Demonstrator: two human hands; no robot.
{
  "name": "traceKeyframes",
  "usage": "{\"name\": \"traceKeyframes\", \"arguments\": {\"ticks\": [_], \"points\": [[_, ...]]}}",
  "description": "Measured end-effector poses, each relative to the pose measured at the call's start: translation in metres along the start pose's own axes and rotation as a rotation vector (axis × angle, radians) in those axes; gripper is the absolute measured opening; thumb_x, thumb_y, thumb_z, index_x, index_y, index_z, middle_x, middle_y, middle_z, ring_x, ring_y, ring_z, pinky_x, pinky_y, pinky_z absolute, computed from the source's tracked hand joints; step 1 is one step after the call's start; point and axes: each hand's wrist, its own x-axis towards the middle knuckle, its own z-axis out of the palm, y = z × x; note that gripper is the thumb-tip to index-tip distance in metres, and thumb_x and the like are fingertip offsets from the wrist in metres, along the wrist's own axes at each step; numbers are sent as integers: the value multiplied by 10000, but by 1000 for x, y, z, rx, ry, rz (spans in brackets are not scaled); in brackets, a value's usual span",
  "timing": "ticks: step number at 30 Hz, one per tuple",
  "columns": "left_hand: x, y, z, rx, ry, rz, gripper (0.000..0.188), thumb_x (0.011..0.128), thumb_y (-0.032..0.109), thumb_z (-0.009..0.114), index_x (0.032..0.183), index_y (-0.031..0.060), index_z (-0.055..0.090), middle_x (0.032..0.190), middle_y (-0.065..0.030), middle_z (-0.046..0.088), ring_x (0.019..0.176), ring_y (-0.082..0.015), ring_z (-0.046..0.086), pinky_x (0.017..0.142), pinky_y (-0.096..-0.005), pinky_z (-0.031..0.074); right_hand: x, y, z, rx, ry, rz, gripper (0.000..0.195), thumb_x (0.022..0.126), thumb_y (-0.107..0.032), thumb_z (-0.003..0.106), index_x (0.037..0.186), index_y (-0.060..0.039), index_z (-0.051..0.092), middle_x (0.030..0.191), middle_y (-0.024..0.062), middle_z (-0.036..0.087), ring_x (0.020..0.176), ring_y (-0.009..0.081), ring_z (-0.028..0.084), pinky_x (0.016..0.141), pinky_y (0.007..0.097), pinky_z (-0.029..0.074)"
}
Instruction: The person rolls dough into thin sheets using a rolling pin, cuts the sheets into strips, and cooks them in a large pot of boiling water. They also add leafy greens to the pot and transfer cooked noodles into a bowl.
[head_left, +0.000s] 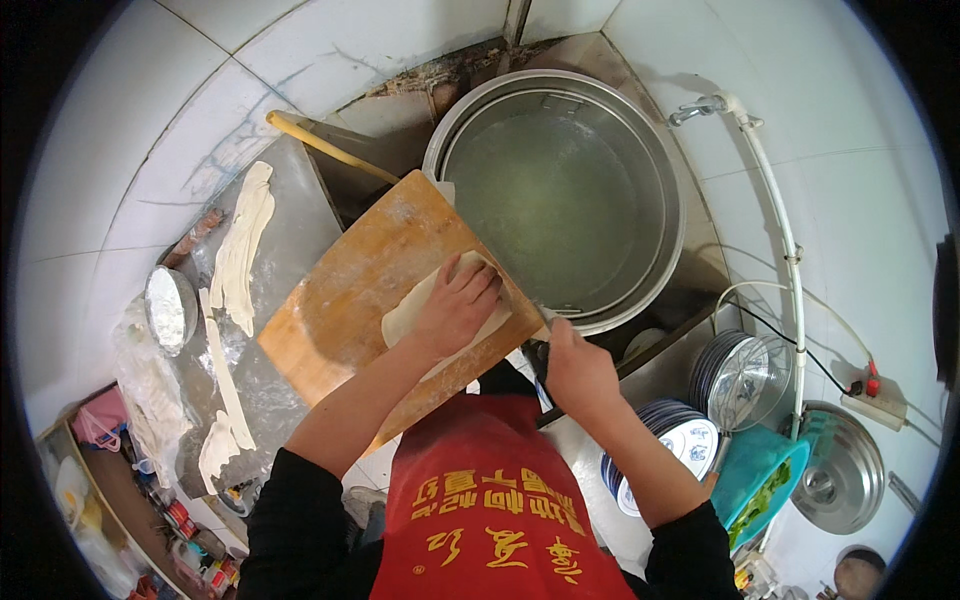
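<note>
A slab of pale dough (405, 319) lies on a floured wooden board (352, 277), whose upper right edge meets the rim of a large metal pot (671, 225). My left hand (461, 307) presses on the dough, fingers bent towards the board's pot-side edge. At the board's right corner my right hand (577, 367) is closed around the handle of a flat metal blade (551, 315), whose exact kind I cannot tell. Cloudy water (555, 210) fills the pot. Long strips of dough (244, 247) lie on the metal counter to the left.
A bowl of flour (166, 311) stands at the left counter's edge. Stacked plates (675, 446), a teal basket of greens (757, 487) and a metal lid (840, 472) are at the right. A tap (697, 111) juts from the wall; a yellow hose (330, 146) runs behind the board.
</note>
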Motion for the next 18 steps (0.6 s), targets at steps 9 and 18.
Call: {"name": "traceKeyframes", "arguments": {"ticks": [9,18], "points": [[-5,-6,5,-47,26,22,276,839,189,579,1061,35,637,1175,-138,574,1204,-311,478,1104,-554,259,8,-10,3,-43,-44,-10,164,800,-30,520,923,-19,411,735,201,617,634,367,644,542,462,503],[-10,-6,8,-105,32,12,276,841,182,569,1056,25,641,1164,-135,565,1236,-338,455,1119,-574,235,26,-13,9,-105,-75,-23,269,788,-40,534,1042,0,457,782,181,641,634,346,655,548,433,525]]}}
